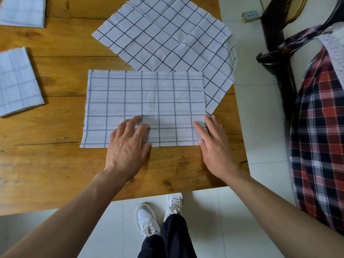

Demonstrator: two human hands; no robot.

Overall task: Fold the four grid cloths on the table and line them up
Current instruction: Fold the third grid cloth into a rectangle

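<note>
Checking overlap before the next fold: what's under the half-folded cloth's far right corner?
The half-folded cloth lies on the unfolded grid cloth's near corner there; elsewhere around its edges the wooden table shows. How far that corner runs beneath is hidden. Left hand and right hand press its near edge.

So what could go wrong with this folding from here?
The unfolded cloth hangs over the table's right edge and could slide off. The half-folded cloth lies over its corner, so pulling one may drag the other. Both hands, left hand and right hand, press only its near edge, so the far layers might shift.
</note>
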